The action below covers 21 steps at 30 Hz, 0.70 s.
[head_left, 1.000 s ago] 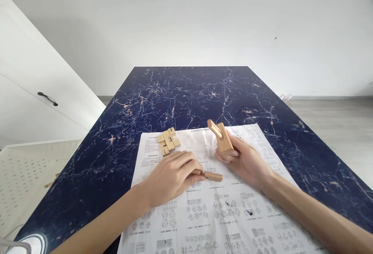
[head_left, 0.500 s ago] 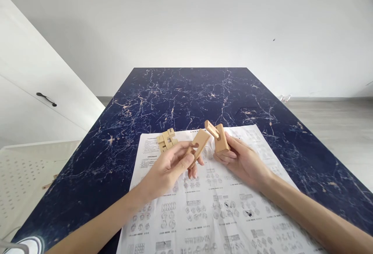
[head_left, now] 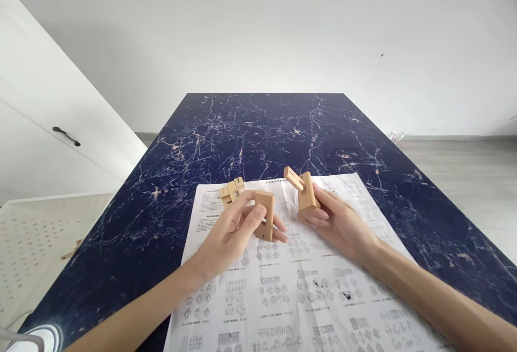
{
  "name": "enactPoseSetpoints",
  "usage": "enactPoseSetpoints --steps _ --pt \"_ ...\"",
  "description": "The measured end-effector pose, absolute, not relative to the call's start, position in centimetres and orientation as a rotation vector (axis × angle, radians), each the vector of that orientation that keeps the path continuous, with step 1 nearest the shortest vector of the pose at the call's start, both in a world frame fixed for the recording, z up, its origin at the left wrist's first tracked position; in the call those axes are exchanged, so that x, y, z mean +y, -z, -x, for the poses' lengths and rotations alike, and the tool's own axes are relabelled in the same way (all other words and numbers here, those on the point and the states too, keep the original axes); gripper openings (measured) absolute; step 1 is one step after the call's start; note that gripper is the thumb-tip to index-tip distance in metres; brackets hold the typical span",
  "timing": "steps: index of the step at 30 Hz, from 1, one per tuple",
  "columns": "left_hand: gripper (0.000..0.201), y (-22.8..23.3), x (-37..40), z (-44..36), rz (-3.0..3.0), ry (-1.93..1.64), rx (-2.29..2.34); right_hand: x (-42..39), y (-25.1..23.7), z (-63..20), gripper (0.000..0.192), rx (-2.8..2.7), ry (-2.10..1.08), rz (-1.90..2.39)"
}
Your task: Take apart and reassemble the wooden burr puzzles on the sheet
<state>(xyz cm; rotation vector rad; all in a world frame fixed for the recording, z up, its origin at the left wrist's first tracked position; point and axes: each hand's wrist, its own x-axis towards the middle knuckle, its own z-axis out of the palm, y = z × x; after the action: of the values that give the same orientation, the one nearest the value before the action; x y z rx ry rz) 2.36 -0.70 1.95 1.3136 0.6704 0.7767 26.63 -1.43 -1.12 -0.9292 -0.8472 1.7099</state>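
Pinching a wooden piece [head_left: 265, 200] between thumb and fingers of left hand [head_left: 231, 229], gripping interlocked wooden pieces [head_left: 309, 200] in curled fingers of right hand [head_left: 342, 218], above printed sheet [head_left: 307, 322].

Single head camera looking forward and down from above near end of table [head_left: 262, 131]. Left hand [head_left: 234, 230] and right hand [head_left: 341, 220] showing at close range, over near part of table. Table narrowing toward far edge. Wall [head_left: 258, 28] filling view beyond table; cabinet [head_left: 52, 88] standing left of table, floor [head_left: 456, 166] showing right of table.
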Motion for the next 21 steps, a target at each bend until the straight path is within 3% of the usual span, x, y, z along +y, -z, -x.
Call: enactPoseSetpoints --steps 6,12,21 --pt "0.026 -2.11 -0.72 -1.94 -1.676 -0.947 0.757 -1.43 1.22 -26.72 0.038 -0.864 -1.707 0.944" --pt "0.032 -2.2 -0.63 -1.95 -1.381 -0.88 0.72 -1.51 1.23 -26.68 0.042 -0.894 -1.693 0.973" --pt "0.022 -1.82 -1.06 -2.33 -1.233 -0.747 0.539 -1.75 1.0 -26.32 0.046 -0.908 -1.725 0.977"
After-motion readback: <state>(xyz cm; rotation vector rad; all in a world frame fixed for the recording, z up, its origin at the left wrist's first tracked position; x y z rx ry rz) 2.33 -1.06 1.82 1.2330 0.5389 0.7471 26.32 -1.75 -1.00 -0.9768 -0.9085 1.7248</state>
